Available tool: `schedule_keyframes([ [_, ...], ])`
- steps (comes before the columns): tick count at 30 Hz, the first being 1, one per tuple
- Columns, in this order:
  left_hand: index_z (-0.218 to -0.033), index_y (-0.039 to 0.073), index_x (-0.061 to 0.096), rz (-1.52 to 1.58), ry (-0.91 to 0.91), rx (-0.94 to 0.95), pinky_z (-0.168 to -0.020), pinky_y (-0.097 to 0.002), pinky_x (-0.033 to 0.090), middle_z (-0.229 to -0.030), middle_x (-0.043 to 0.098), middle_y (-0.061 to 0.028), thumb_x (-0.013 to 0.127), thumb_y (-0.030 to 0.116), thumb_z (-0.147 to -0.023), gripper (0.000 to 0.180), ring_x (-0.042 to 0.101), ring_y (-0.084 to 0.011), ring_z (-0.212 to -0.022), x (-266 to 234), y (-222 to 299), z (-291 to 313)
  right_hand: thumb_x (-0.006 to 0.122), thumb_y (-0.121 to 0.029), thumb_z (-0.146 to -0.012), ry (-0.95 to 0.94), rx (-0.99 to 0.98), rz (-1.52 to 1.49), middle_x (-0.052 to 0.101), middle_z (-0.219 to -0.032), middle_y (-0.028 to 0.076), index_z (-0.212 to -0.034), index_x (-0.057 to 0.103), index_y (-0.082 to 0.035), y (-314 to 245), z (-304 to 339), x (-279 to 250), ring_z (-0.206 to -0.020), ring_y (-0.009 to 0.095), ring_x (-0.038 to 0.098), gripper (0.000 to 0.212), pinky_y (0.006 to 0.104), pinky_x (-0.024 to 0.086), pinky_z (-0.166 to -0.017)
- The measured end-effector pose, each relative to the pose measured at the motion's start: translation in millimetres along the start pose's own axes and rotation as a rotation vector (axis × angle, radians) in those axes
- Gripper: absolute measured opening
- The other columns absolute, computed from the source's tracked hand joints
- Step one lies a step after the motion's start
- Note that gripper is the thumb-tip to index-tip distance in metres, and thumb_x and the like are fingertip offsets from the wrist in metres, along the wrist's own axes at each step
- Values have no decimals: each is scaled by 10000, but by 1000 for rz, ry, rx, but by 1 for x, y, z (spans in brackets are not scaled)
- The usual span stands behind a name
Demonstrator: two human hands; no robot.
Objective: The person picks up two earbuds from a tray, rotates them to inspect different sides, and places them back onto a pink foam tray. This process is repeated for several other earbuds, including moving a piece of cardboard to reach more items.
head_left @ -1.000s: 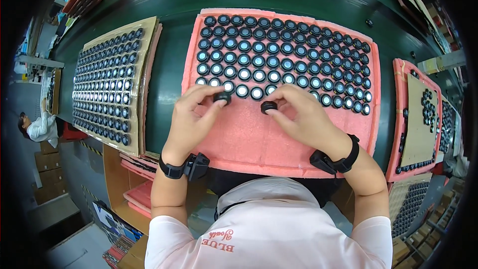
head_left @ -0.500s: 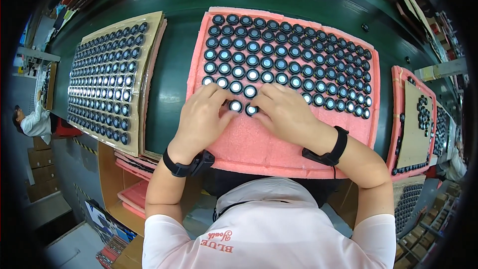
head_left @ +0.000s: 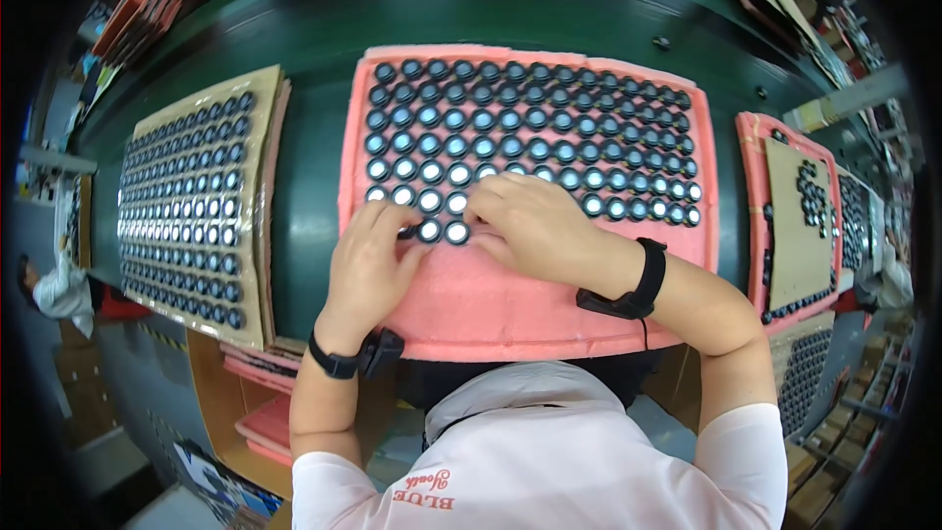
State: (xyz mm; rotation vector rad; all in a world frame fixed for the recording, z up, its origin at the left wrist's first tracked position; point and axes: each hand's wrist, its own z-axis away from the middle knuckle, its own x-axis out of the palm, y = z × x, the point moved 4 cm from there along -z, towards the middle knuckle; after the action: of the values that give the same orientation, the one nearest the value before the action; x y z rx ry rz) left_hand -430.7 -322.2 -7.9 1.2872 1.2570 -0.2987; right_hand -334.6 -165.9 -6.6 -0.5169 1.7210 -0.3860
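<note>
A pink foam tray (head_left: 530, 314) lies before me, with rows of small round black parts with shiny pale tops on its far portion. My left hand (head_left: 368, 260) is over the tray's left side, thumb and fingers closed around one black round part (head_left: 406, 233), mostly covered by the fingers. To its right in the nearest row sit two more parts, a round part (head_left: 429, 231) and another round part (head_left: 457, 233). Just right of these, my right hand (head_left: 525, 226) has its fingertips bunched down at the row; whatever they hold is hidden beneath them.
On the left, a cardboard-backed tray (head_left: 257, 265) full of similar parts lies on the green bench (head_left: 304, 206). A pink tray with a cardboard sheet (head_left: 795, 265) stands at right. Two loose parts rest on the bench beyond, one a dark round part (head_left: 661, 42). Other people are at the far sides.
The whole view has shifted, with the tray now further left and lower. My left hand has moved left along the nearest row to another round part; my right hand has shifted slightly right of the two parts.
</note>
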Motion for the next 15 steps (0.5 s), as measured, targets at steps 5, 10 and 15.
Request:
schedule_keyframes([
  [5,-912,23,598,122,-22,-36,-727,-360,484,-882,583,-106,753,23,-671,287,585,-284,-818,-5,2,0,702,-150,-761,115,65,43,594,-858,83,-865,614,-67,39,-6,-54,-842,269,594,159,366,474,-711],
  [10,-903,18,596,191,-29,-96,-703,-329,474,-864,574,-100,764,9,-658,298,569,-257,-783,-12,1,2,680,-144,-782,203,359,128,631,-781,107,-836,629,-24,132,-2,-109,-724,259,631,141,356,497,-654],
  [15,-890,18,598,210,-23,-160,-641,-293,449,-834,554,-81,774,-10,-636,310,536,-205,-720,-20,3,2,677,-121,-775,175,661,258,664,-841,118,-881,649,-26,233,8,-164,-781,274,645,145,354,507,-705],
])
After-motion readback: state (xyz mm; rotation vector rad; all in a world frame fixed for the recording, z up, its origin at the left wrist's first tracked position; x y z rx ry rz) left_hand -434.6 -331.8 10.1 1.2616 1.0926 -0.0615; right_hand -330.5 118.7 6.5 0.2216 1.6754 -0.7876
